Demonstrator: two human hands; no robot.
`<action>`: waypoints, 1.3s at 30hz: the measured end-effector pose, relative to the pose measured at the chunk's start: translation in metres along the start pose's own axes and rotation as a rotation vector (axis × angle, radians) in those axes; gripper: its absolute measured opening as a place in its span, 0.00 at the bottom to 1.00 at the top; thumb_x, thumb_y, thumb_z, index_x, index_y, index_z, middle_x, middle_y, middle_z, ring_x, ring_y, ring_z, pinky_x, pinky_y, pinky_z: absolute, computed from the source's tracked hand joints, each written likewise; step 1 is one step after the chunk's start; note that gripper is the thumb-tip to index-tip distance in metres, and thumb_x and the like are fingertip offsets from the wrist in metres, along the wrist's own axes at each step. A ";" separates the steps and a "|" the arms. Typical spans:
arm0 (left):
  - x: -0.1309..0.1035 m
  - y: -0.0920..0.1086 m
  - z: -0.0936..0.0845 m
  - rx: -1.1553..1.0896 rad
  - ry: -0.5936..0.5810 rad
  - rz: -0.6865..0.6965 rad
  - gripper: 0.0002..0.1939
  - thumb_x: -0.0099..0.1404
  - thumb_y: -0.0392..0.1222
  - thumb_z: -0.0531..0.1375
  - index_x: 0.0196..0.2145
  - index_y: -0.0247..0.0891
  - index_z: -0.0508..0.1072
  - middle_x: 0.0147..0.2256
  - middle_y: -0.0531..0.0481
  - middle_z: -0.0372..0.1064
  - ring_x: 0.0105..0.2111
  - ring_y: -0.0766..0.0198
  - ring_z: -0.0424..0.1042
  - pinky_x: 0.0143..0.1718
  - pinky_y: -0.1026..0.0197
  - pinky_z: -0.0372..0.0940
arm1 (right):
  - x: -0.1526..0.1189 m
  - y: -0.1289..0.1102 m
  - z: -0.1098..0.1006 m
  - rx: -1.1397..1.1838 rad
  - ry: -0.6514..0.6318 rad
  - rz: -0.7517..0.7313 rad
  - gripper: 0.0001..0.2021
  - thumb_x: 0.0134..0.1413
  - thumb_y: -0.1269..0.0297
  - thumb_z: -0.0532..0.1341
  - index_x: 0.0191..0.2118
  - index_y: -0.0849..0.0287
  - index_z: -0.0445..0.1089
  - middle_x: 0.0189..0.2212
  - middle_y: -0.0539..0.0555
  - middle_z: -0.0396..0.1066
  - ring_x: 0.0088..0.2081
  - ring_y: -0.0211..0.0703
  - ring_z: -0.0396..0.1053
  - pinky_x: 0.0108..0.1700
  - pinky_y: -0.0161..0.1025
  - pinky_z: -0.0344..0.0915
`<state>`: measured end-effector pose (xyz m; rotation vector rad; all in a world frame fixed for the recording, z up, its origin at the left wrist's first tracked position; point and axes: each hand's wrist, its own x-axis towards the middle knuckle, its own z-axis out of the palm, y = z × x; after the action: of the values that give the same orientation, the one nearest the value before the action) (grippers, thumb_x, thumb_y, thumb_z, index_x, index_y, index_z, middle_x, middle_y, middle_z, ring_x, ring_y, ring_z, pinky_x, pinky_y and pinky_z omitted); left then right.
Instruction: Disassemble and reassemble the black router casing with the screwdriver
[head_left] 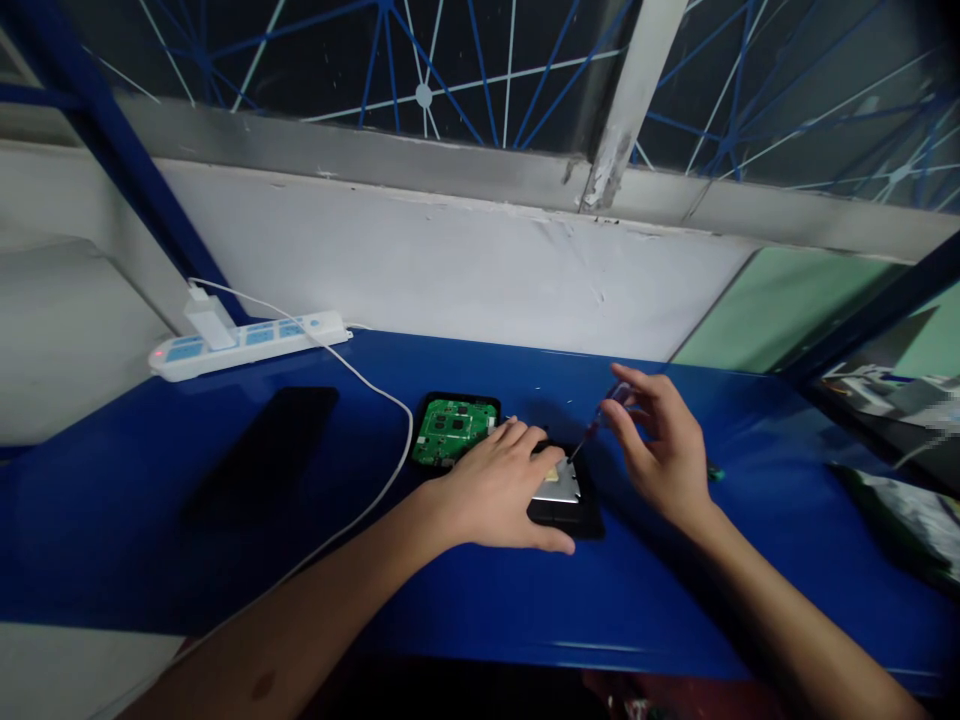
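My right hand (pixel 666 450) grips a small screwdriver (pixel 613 400) with a clear, purplish handle, the thumb and index finger closed round it. Its thin shaft slants down to the left, and the tip meets the edge of a silver metal plate (pixel 559 490) in a black casing (pixel 577 522). Across the left part of that casing lies my left hand (pixel 504 488), fingers spread and thumb stretched along the near edge. The hand hides part of the plate. Just left of it, a green circuit board (pixel 454 428) sits in a second black casing (pixel 420 458).
A white power strip (pixel 285 340) holds a plugged-in white charger (pixel 210 318); its cable (pixel 409 420) curves across the blue table (pixel 480 600). A flat black object (pixel 262 455) lies at left. Small bits lie behind the casings. At far right is a dark-edged package (pixel 911 520).
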<state>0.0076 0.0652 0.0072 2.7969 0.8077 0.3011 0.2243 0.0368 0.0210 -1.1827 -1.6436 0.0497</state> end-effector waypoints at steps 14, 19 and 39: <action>0.000 0.003 0.000 0.035 0.006 -0.011 0.48 0.56 0.75 0.62 0.62 0.38 0.64 0.58 0.38 0.63 0.62 0.38 0.58 0.65 0.40 0.51 | -0.003 0.005 -0.001 0.150 -0.073 0.048 0.23 0.70 0.65 0.50 0.68 0.47 0.57 0.58 0.59 0.69 0.48 0.47 0.77 0.44 0.49 0.77; 0.000 0.002 0.000 0.013 0.008 -0.011 0.46 0.55 0.74 0.63 0.61 0.39 0.65 0.57 0.39 0.64 0.62 0.38 0.58 0.65 0.40 0.51 | -0.005 0.007 0.000 0.130 -0.042 0.066 0.23 0.69 0.66 0.53 0.67 0.49 0.58 0.53 0.58 0.73 0.47 0.47 0.78 0.48 0.52 0.77; 0.000 0.002 -0.001 0.019 -0.003 -0.010 0.47 0.56 0.75 0.61 0.61 0.39 0.64 0.58 0.39 0.63 0.61 0.39 0.58 0.64 0.41 0.51 | -0.001 0.002 -0.002 0.043 -0.048 0.017 0.22 0.66 0.65 0.57 0.64 0.50 0.63 0.40 0.53 0.70 0.35 0.41 0.73 0.40 0.45 0.75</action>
<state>0.0085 0.0634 0.0086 2.8095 0.8272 0.2887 0.2270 0.0366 0.0198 -1.1713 -1.6664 0.1250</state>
